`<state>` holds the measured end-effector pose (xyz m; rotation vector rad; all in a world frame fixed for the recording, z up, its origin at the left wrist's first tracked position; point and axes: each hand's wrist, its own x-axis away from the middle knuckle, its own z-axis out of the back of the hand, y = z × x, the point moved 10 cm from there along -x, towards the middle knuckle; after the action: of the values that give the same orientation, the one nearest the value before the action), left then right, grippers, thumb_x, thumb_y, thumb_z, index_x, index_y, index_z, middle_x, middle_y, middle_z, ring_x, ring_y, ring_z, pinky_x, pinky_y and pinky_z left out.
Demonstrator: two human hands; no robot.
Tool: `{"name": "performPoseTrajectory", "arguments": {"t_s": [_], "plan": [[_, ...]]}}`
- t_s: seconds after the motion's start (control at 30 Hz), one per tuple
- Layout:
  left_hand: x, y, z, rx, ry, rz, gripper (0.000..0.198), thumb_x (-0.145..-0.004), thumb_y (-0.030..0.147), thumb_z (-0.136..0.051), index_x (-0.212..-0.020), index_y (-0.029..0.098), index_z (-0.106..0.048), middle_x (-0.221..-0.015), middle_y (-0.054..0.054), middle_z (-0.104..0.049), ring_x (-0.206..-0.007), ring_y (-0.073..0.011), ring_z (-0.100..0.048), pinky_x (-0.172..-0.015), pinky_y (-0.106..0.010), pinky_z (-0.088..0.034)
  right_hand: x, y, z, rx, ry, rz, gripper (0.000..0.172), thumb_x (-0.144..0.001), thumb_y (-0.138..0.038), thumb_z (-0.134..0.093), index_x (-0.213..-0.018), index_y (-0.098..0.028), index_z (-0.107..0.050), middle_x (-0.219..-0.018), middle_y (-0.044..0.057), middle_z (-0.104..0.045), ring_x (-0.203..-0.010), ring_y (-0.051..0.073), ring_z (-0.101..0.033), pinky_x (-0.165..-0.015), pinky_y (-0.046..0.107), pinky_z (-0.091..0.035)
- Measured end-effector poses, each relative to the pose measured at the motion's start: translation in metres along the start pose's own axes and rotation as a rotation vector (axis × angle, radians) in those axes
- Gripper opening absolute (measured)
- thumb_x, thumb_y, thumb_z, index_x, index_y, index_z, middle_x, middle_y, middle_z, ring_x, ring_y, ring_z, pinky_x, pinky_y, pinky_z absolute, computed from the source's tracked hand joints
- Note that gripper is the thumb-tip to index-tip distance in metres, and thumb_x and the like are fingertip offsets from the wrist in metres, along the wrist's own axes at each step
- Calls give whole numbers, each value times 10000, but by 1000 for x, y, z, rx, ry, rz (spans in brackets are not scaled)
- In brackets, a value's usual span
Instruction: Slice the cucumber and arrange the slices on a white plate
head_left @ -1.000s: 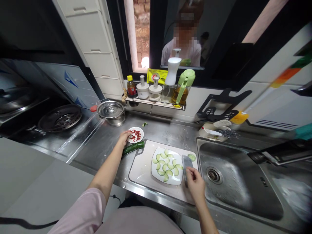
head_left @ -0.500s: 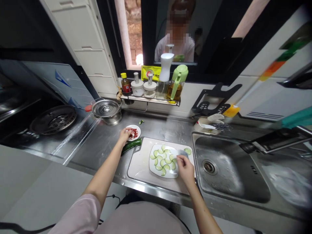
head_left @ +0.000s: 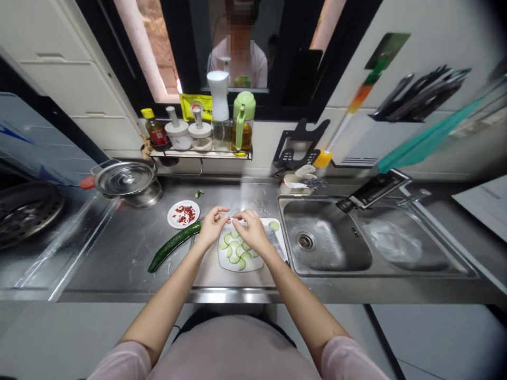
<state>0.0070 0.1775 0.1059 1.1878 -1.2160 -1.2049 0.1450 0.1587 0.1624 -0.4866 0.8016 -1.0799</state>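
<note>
My left hand [head_left: 214, 228] hovers over the far edge of a white plate [head_left: 255, 265], its thumb and fingers pinched around a small red piece [head_left: 228, 220]. Close beside it, my right hand [head_left: 251, 229] has thumb and fingertips drawn together; what they hold, if anything, is too small to make out. Thin green-edged cucumber slices [head_left: 234, 250] form a curved pattern on the plate, partly hidden by my right hand. The plate rests on a pale cutting board [head_left: 206, 273]. To the left are a dish [head_left: 171, 218] of chopped red pieces and a whole cucumber [head_left: 174, 244].
A cucumber slice [head_left: 273, 225] and a partly hidden grey blade [head_left: 273, 241] lie at the board's right side. Beyond is a steel sink [head_left: 328, 258] with a tap [head_left: 374, 190]. A seasoning rack [head_left: 206, 154] hangs behind; a lidded steel pot [head_left: 144, 194] stands left.
My left hand has left the dish of red pieces and moved right to the plate. My right hand has shifted from the plate's right side to its far edge. The view has turned right.
</note>
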Motion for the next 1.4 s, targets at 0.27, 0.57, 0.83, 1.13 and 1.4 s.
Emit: {"name": "performPoseTrajectory", "arguments": {"t_s": [0.27, 0.57, 0.83, 1.13, 1.4], "plan": [[2, -9, -20, 31, -47, 5, 297, -773, 330, -662, -1014, 169, -600, -649, 25, -634, -633, -123, -601, -666, -241, -458, 7, 11, -1, -29, -17, -17, 119, -897, -280, -564, -837, -236, -657, -900, 27, -619, -919, 197, -521, -846, 323, -396], [-6, -34, -14, -78, -17, 41, 324, -759, 383, -647, -1011, 180, -619, -669, 10, -626, -687, -147, -608, -707, -259, -460, 4, 40, -7, 27, -73, -76, 147, -903, -243, -512, -818, -211, -628, -889, 29, -626, -894, 187, -504, -833, 295, -368], [-9, -76, -5, -606, 2, 127, 206, -761, 287, -629, -955, 234, -674, -741, 14, -650, -652, -144, -566, -677, -252, -411, 24, 111, -46, 364, -310, -295, 179, -913, -267, -505, -889, -208, -672, -952, 49, -649, -954, 205, -478, -825, 320, -286], [-11, -84, -31, -968, -112, 135, 194, -814, 253, -591, -990, 255, -673, -940, -45, -715, -961, -238, -616, -850, -333, -395, 32, 114, -75, 460, -413, -248, 249, -955, -272, -443, -917, -180, -671, -1005, 87, -649, -978, 225, -454, -833, 351, -238], [-12, -88, -42, -1023, -151, 131, 168, -832, 261, -581, -980, 245, -658, -959, -62, -711, -1005, -267, -596, -892, -387, -361, 33, 117, -79, 496, -414, -214, 240, -951, -262, -451, -953, -175, -675, -1018, 99, -648, -999, 236, -451, -837, 358, -238]]}}
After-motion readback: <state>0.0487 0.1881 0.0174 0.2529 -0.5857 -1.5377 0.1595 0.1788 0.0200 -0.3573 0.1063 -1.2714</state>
